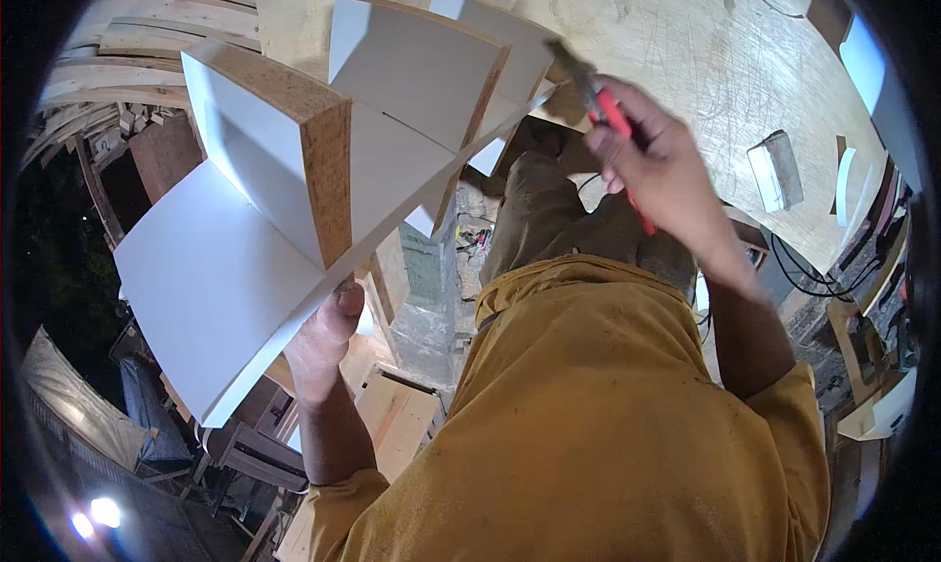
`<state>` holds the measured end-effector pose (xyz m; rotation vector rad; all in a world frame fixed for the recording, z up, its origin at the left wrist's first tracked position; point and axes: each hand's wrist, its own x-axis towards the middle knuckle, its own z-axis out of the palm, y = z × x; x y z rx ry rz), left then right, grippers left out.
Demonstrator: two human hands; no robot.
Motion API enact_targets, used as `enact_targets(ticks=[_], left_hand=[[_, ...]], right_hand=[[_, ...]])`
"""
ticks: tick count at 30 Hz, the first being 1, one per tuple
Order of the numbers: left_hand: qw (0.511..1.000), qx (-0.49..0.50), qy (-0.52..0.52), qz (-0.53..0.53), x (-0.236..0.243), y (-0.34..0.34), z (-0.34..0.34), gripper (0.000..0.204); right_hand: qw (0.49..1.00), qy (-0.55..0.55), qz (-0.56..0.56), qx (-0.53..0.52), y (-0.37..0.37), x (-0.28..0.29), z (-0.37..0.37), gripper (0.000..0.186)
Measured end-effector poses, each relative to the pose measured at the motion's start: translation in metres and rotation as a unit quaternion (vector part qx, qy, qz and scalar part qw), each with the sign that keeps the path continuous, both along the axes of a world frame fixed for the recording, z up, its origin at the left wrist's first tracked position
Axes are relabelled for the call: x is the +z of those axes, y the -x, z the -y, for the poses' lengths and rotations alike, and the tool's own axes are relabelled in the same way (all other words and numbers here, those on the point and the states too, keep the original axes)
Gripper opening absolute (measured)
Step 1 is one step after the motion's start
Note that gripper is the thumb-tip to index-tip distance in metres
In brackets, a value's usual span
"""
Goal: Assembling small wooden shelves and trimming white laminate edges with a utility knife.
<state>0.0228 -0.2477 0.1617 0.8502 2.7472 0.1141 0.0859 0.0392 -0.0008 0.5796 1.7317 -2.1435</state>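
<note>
A white-faced particle board assembly (211,258) stretches from the left toward the workbench (676,62). Several upright dividers stand across its long panel, and the nearest divider (333,185) shows a raw brown edge. My left hand (328,339) grips the panel's near edge from below; its fingers are partly hidden behind the board. In my right hand (652,155) are red-handled pliers (608,106), closed in my fist. Their dark jaws point up and left, near the far end of the assembly but apart from it.
On the bench at right lie a small white-and-grey block (774,170) and a curved white strip (845,188). Black cables (809,280) hang off its edge. Wooden planks (157,38) are stacked at the far left. Below my left arm stand pale wooden boards (397,415).
</note>
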Motion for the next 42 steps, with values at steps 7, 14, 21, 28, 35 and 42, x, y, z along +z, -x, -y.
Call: enact_targets(ticks=[7,14,21,28,35,42], left_hand=[[0.996,-0.018,0.073,-0.048,0.006,-0.005,-0.006,0.025],[0.991,0.083,0.069,0.085,0.014,-0.003,-0.009,0.036],[0.991,-0.035,0.098,-0.085,0.003,-0.008,-0.001,0.033],[0.993,-0.055,0.059,-0.085,-0.003,-0.004,0.001,0.01],[0.994,-0.052,0.054,-0.085,-0.003,-0.005,0.002,0.014],[0.997,-0.017,0.049,-0.049,-0.001,-0.007,0.001,0.023]], right_hand=[[0.917,-0.314,-0.171,0.176,-0.017,0.026,0.023,0.047],[0.905,-0.337,-0.17,0.198,-0.018,0.034,0.021,0.046],[0.928,-0.293,-0.118,0.199,-0.015,0.021,0.019,0.038],[0.9,-0.343,-0.105,0.247,-0.009,0.025,0.024,0.041],[0.899,-0.333,-0.154,0.238,-0.014,0.016,0.021,0.045],[0.903,-0.35,-0.145,0.2,-0.013,0.005,0.027,0.042]])
